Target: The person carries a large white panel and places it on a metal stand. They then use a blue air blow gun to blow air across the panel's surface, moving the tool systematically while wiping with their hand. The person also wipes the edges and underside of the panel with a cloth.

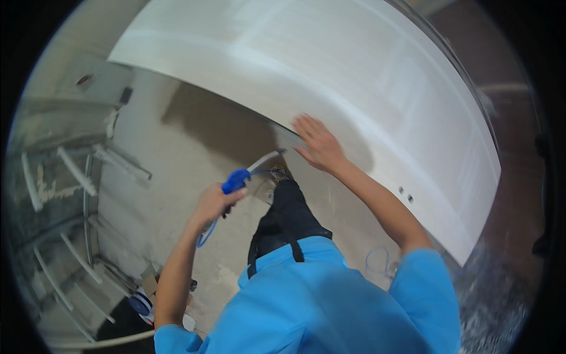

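Note:
A large white curved panel [359, 76], much like a car bonnet, spans the upper part of the view. My right hand [321, 146] lies at its near edge, fingers stretched out and slightly blurred, holding nothing. Lower and to the left, clear of the panel, my left hand [212, 205] is wrapped round a blue air blow gun [237, 180]. A thin blue hose [204, 237] hangs below that hand. A pale curved bar [263, 160] shows beyond the gun; whether it belongs to it I cannot tell.
On the left stands a rack with several pale bars [75, 170]. A blue reel-like item [140, 303] and a cardboard box [150, 280] sit at the lower left. Crumpled plastic sheeting [492, 307] lies at the lower right. Two small dark holes [406, 194] mark the panel.

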Demonstrator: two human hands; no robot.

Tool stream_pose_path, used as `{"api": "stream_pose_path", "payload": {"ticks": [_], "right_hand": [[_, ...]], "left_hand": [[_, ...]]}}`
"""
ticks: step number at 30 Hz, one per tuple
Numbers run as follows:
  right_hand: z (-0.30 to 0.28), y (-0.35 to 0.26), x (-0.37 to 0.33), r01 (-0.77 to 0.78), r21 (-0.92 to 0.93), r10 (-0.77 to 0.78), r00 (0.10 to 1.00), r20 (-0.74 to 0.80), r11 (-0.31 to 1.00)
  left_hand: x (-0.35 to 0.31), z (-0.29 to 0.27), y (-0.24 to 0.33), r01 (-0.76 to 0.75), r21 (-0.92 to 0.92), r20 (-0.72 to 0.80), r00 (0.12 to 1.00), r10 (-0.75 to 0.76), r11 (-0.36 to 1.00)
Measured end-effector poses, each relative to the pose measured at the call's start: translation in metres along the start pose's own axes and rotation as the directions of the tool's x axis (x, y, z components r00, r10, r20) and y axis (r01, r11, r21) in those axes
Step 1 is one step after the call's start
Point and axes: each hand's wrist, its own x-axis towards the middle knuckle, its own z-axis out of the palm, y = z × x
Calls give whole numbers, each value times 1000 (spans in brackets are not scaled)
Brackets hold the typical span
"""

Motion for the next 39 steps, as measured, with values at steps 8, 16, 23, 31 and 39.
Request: {"api": "stream_pose_path", "payload": {"ticks": [8, 16, 23, 31, 39], "right_hand": [[-61, 4, -109, -190, -171, 211, 970, 118, 967], [-48, -11, -102, -188, -58, 187, 982, -31, 980], [-104, 6, -217, -185, -202, 222, 958, 180, 962], [-174, 36, -347, -265, -137, 296, 900, 320, 955], [-76, 32, -172, 82, 69, -88, 993, 80, 994]], "left_hand": [[21, 2, 10, -60, -189, 182, 979, 95, 980], [33, 38, 28, -82, -54, 283, 955, 94, 995], [15, 48, 34, -29, -25, 237, 971, 34, 999], [-50, 214, 38, 22, 29, 265, 964, -29, 999], [-75, 225, 27, 89, -153, 66, 995, -79, 984]]}}
